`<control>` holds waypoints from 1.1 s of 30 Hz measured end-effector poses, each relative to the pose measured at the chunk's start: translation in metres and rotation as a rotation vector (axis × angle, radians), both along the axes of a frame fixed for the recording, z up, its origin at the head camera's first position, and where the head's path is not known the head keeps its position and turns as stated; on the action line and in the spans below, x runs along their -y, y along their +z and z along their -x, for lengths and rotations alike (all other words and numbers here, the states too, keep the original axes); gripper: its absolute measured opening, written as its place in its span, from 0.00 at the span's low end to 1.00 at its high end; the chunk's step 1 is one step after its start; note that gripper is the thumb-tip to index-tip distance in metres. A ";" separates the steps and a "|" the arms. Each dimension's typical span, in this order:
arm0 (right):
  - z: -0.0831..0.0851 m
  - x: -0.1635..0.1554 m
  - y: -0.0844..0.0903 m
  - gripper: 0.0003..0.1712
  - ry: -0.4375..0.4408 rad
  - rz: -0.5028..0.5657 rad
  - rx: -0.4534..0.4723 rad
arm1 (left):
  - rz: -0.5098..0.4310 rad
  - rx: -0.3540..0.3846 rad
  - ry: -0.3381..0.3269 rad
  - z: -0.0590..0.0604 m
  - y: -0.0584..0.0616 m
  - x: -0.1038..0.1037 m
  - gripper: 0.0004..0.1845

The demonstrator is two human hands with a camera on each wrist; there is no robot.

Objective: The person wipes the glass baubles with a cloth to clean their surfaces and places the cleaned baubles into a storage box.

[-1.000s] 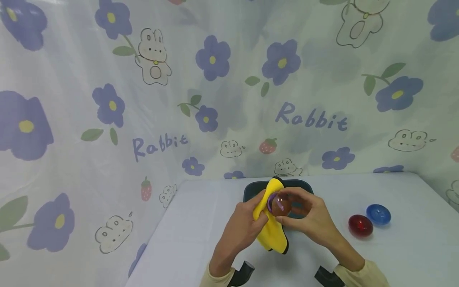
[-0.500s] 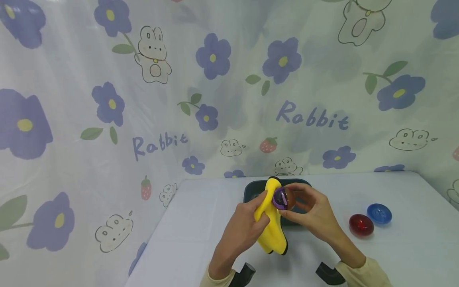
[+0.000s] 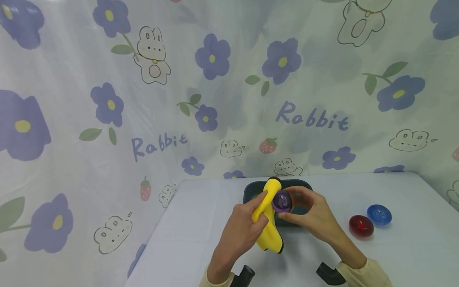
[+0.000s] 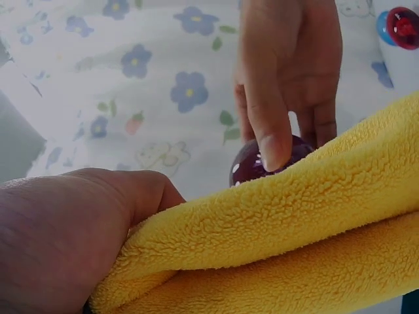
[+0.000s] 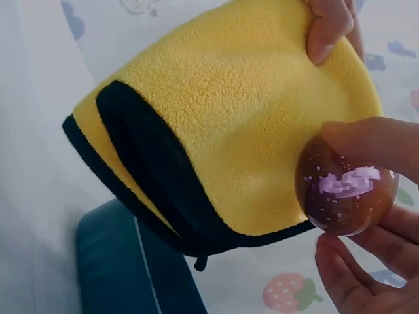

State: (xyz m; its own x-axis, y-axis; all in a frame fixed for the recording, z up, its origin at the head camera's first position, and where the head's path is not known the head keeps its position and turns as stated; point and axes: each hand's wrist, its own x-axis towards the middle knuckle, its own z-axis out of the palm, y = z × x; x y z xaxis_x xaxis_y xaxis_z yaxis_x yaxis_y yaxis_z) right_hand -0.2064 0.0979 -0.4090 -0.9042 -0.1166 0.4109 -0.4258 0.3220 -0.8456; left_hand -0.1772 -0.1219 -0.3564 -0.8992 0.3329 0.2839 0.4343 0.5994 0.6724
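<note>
Right hand (image 3: 315, 217) pinches the purple ball (image 3: 281, 200) mid-frame above the dark tray (image 3: 251, 192); left hand (image 3: 239, 231) grips the yellow cloth (image 3: 267, 235) against it (red and blue ones wait lower right); I'd rotate slowly, keeping cloth pressure light.

You are looking at a desk (image 3: 201, 223) lying under a pale cover. A dark tray (image 3: 251, 191) is sitting at its far middle. A red dome (image 3: 361, 226) and a blue dome (image 3: 379, 214) are lying just beside each other on your right, well apart from the tray. A printed curtain (image 3: 143, 99) of blue flowers, rabbits, strawberries and the word "Rabbit" is hanging behind the desk and running down its left side.
</note>
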 end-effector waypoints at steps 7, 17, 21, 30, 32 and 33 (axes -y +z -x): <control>-0.002 0.002 0.002 0.37 0.049 -0.021 0.047 | -0.027 -0.021 0.009 -0.001 0.001 0.000 0.30; -0.004 0.012 -0.002 0.38 0.076 -0.054 0.083 | -0.019 -0.054 -0.006 0.002 -0.001 0.001 0.29; -0.006 0.015 -0.002 0.36 0.083 -0.050 0.080 | -0.007 -0.086 -0.015 0.004 -0.003 0.002 0.29; -0.007 0.018 -0.005 0.36 0.139 -0.017 0.066 | -0.013 -0.063 -0.032 0.008 -0.006 0.005 0.28; -0.007 0.017 -0.005 0.37 0.136 -0.015 0.063 | -0.009 -0.067 -0.034 0.009 -0.006 0.005 0.28; -0.007 0.017 -0.005 0.37 0.136 -0.017 0.064 | -0.006 -0.068 -0.033 0.010 -0.006 0.005 0.28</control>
State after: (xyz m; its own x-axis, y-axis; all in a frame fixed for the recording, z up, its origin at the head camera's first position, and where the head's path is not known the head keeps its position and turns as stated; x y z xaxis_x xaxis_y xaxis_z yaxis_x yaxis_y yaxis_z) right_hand -0.1994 0.0807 -0.4137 -0.9038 -0.2461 0.3501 -0.4120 0.2794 -0.8673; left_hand -0.1867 -0.1265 -0.3628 -0.8660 0.3605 0.3465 0.4990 0.5795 0.6443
